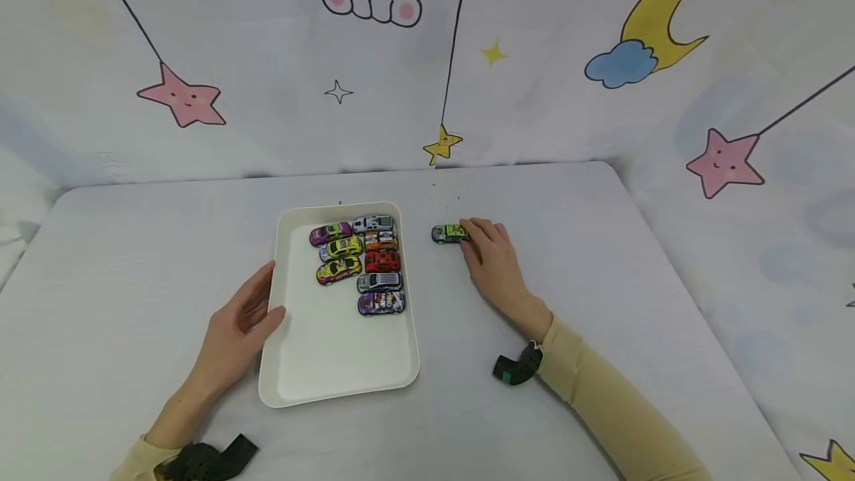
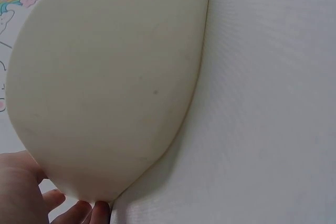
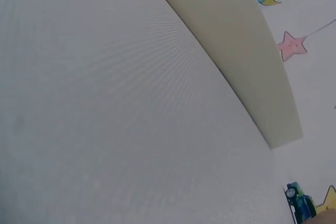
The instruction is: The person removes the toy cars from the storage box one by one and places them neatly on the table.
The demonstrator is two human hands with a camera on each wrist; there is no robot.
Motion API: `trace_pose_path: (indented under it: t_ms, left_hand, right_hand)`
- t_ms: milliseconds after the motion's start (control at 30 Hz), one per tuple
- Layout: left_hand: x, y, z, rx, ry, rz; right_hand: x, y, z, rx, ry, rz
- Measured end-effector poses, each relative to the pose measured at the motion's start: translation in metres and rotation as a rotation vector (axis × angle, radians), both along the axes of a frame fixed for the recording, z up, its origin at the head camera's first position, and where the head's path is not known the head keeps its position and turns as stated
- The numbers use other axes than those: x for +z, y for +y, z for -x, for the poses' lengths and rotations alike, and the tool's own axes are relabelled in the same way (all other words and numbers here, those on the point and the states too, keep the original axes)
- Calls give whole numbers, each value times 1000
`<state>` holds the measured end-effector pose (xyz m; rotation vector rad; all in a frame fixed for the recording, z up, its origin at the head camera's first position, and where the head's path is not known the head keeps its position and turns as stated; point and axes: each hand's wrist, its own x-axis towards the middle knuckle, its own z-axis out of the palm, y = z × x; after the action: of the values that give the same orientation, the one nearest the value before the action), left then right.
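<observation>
Right hand [image 1: 492, 256] rests on the table [image 1: 601, 273], fingertips closed lightly on the rear of the green toy car [image 1: 450, 234]; the car sits just ahead of those fingers, apart from the tray [image 1: 334, 370]. Left hand [image 1: 242, 325] holds the tray's near-left rim, thumb over the edge. Risk, as judged: the shallow pinch may let the car roll or twist free. Its long axis runs across the hand; which end is its nose cannot be told.

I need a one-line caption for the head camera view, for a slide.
Left hand holds the white tray of toy cars; right hand touches a green toy car on the table.
</observation>
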<state>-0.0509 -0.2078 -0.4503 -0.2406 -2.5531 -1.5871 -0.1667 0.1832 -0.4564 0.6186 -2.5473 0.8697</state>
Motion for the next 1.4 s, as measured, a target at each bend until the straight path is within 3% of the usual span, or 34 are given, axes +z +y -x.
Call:
trace_pose_path:
  t_ms: [167,400,500,633,967,1167,1400]
  left_hand:
    - [1,0,0,0,4,-2]
    - [0,-1,-1,-4,10,-12]
    - [0,0,-1,-4,11,-9]
    - [0,0,0,-4,13,-9]
    - [0,1,-1,0,16,5]
    - [-1,0,0,-2,17,8]
    - [-2,0,0,-1,16,4]
  right_hand:
    - [-2,0,1,5,36,36]
    - [0,-6,-3,15,227,133]
    - [2,-13,-10,42,267,192]
    - [3,-27,-24,97,252,250]
    - [3,-53,-55,285,83,288]
    - [3,-58,-61,441,18,291]
    - [6,-61,-62,494,-11,291]
